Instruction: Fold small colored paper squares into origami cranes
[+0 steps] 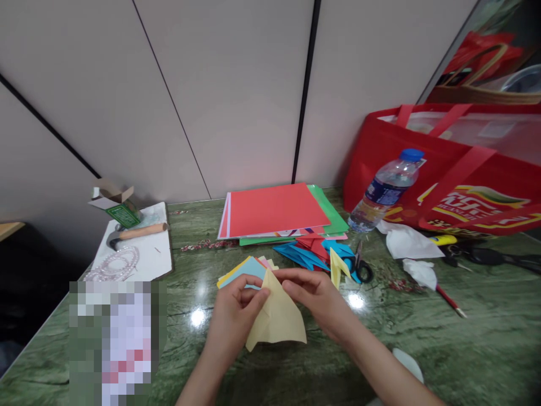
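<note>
Between my two hands is a pale yellow sheet of paper [281, 318], partly folded to a point at its top. My left hand [236, 310] pinches its left side, thumb on the front. Closed on the upper right edge is my right hand [315, 293], its fingers behind the sheet. Just beyond lie small coloured paper sheets [245, 272] in blue, yellow and pink. Several folded paper pieces in blue [298, 255], red [313, 246] and yellow [337, 265] sit to the right, beside dark-handled scissors [359, 265].
Large coloured sheets [274, 208] are stacked at the wall. Right of them stand a water bottle [384, 192] and a red bag [465, 169]. At left, a white board [163, 248] holds a hammer [141, 231], a green box [124, 213] and beaded strands [116, 264]. One table area is pixelated.
</note>
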A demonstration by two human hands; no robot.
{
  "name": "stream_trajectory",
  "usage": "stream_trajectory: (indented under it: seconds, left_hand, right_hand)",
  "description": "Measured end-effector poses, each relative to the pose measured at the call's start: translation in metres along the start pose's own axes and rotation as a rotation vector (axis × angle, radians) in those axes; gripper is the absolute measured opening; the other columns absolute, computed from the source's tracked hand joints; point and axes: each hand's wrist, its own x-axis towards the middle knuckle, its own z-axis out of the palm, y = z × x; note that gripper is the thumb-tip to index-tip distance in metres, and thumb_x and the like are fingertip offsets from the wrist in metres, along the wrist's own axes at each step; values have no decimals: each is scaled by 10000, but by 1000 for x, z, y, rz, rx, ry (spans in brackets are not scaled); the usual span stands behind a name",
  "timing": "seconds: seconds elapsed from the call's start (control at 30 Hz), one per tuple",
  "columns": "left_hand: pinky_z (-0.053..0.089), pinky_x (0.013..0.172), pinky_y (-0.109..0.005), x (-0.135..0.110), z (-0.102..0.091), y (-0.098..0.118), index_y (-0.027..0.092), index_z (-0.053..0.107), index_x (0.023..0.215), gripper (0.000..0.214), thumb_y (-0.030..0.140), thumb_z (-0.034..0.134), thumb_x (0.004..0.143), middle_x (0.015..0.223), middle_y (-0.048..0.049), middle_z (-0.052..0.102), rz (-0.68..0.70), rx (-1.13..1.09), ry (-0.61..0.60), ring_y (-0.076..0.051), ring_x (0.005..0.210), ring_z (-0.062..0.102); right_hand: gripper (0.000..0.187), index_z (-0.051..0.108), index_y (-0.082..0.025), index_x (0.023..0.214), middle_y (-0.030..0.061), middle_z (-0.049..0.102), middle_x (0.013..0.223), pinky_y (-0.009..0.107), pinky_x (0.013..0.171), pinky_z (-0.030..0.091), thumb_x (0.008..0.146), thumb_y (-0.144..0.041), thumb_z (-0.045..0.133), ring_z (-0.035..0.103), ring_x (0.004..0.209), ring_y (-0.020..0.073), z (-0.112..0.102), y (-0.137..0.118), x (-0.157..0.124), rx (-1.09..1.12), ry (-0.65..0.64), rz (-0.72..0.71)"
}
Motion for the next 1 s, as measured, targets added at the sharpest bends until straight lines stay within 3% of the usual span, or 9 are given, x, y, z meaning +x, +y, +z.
stream_trajectory:
  seconds: [0.13, 0.27, 0.53, 1.0]
  left_hand:
    - [370, 400, -181, -1, 1, 1, 166, 553, 717, 232, 323, 682, 603, 476, 4, 662, -9, -18, -26, -130, 407, 569]
    - [329, 378, -167, -2, 2, 2, 170, 547, 703, 257, 338, 701, 585, 430, 37, 618, -16, -46, -39, -105, 364, 518]
    - [324, 400, -170, 1, -2, -4, 163, 569, 748, 259, 363, 681, 626, 456, 27, 619, -4, -36, -29, -102, 387, 513]
    - [309, 442, -188, 2, -3, -7, 149, 578, 610, 280, 418, 631, 664, 504, 32, 536, -2, 81, -83, -94, 455, 449]
  right_hand:
    - [227, 648, -207, 842, 17, 689, 802, 268, 653, 511, 661, -329, 710, 633, 751, 156, 1, 2, 1, 54, 26, -39]
    - [195, 641, -193, 742, 11, 664, 723, 250, 606, 503, 657, -356, 704, 615, 673, 141, 3, 2, 1, -42, 60, -99]
    - [164, 693, -207, 851, 54, 664, 910, 277, 696, 514, 715, -293, 663, 611, 867, 180, 1, 2, -1, -87, -39, -170]
    - [155, 676, -190, 767, 10, 682, 759, 260, 668, 502, 621, -214, 720, 626, 705, 142, 2, 3, 0, 10, 56, -38]
